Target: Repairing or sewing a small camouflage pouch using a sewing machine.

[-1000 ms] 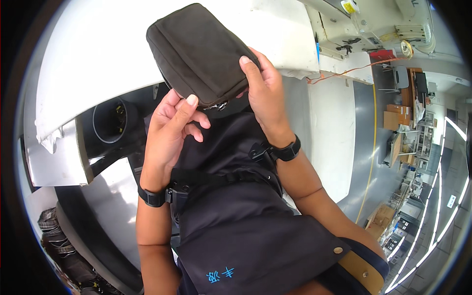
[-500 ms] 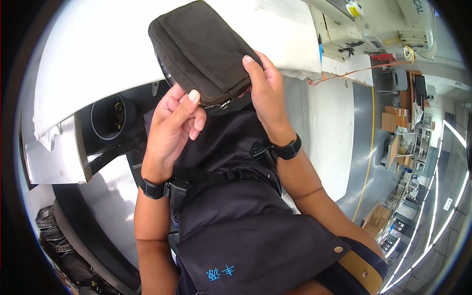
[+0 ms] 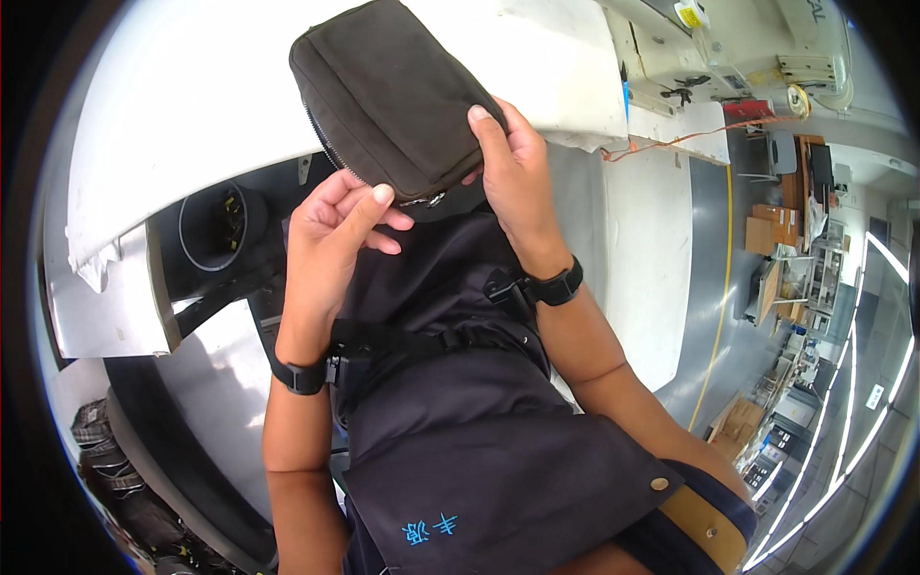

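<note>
Btwn L hand (image 3: pixel 328 228) & R hand (image 3: pixel 517 177), dk zip pouch (image 3: pixel 388 96).

Left hand (image 3: pixel 331 230) in a pinch, right hand (image 3: pixel 519 177) thumb uppermost, its mostly hidden fingers perhaps curled

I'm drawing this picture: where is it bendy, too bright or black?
In the head view, glare washes out the white tabletop behind the dark pouch; in the head view too, the yellow floor line bends and the corners go black.

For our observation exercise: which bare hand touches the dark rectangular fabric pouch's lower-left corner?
The left hand, thumb at that corner; the right hand grips the right edge of the pouch.
</note>
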Action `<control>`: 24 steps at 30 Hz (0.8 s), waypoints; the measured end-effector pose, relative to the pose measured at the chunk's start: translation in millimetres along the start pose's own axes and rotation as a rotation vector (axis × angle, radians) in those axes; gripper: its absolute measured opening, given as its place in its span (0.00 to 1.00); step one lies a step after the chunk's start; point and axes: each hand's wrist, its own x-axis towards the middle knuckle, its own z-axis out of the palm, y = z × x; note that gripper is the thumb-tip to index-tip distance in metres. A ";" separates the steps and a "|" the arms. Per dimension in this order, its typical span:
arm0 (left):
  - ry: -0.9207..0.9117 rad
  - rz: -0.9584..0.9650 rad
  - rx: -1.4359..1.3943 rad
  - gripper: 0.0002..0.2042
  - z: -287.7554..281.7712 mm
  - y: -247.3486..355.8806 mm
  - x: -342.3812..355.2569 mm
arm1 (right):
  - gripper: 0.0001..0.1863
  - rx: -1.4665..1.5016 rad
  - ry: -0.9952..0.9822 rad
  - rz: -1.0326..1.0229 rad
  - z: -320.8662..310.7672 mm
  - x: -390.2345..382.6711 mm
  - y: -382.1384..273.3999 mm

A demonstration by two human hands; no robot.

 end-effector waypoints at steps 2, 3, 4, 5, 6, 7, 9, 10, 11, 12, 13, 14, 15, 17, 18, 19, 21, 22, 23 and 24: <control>0.073 0.016 0.097 0.10 0.2 2.6 -5.2 | 0.21 -0.040 0.006 -0.021 1.1 0.3 1.8; 0.068 0.017 0.102 0.10 -0.1 3.8 -7.5 | 0.21 -0.041 0.014 -0.015 1.6 0.3 2.5; 0.084 0.026 0.119 0.10 -0.8 4.9 -9.2 | 0.21 -0.062 0.022 -0.028 1.9 0.2 2.9; 0.096 0.052 0.133 0.10 -1.6 5.6 -10.5 | 0.21 -0.074 0.026 -0.060 2.3 0.1 3.2; 0.099 0.039 0.143 0.10 -2.6 5.8 -11.4 | 0.21 -0.076 0.032 -0.044 2.4 -0.3 3.4; 0.119 0.056 0.201 0.11 -3.7 5.7 -12.1 | 0.21 -0.085 0.027 -0.042 2.4 -0.7 3.4; 0.136 0.077 0.265 0.11 -6.1 4.3 -13.7 | 0.21 -0.089 0.025 -0.042 2.0 -1.4 3.1; 0.142 0.105 0.335 0.11 -7.8 3.7 -14.9 | 0.21 -0.084 0.022 -0.042 1.7 -1.8 3.0; 0.161 0.129 0.419 0.11 -9.8 3.4 -16.3 | 0.21 -0.075 0.021 -0.043 1.1 -2.0 2.8; 0.142 0.134 0.416 0.11 -12.3 3.5 -18.0 | 0.21 -0.069 0.027 -0.042 0.6 -2.1 2.7; 0.155 0.161 0.470 0.11 -15.1 4.1 -20.1 | 0.21 -0.072 0.018 -0.031 -0.1 -1.9 2.6; 0.182 0.138 0.549 0.12 -18.8 5.0 -21.2 | 0.21 -0.073 0.010 -0.029 -1.1 -1.7 2.7; 0.167 0.185 0.531 0.12 -23.2 6.0 -21.7 | 0.21 -0.069 0.012 -0.018 -1.9 -1.6 3.2; 0.174 0.006 0.099 0.14 -34.2 9.0 -25.6 | 0.20 -0.079 0.007 -0.055 -2.7 -2.1 4.0; 0.167 0.005 -0.001 0.14 -39.6 8.9 -27.1 | 0.20 -0.099 -0.002 -0.075 -3.4 -2.1 4.0; 0.140 0.008 -0.001 0.14 -45.2 7.2 -28.8 | 0.20 -0.107 0.002 -0.086 -3.1 -2.3 4.6; 0.247 0.158 -0.039 0.13 -58.7 -2.3 -29.0 | 0.20 -0.124 0.007 -0.081 -2.6 -2.1 5.9; 0.282 0.160 -0.021 0.10 -69.0 -7.9 -26.3 | 0.20 -0.124 0.012 -0.060 -2.0 -1.9 6.5; 0.321 0.133 -0.014 0.10 -80.5 -15.2 -23.1 | 0.21 -0.158 0.013 -0.068 -1.4 -1.9 6.7; 0.296 0.144 -0.096 0.09 -93.7 -23.5 -19.9 | 0.22 -0.198 0.035 -0.066 -1.8 -2.5 6.4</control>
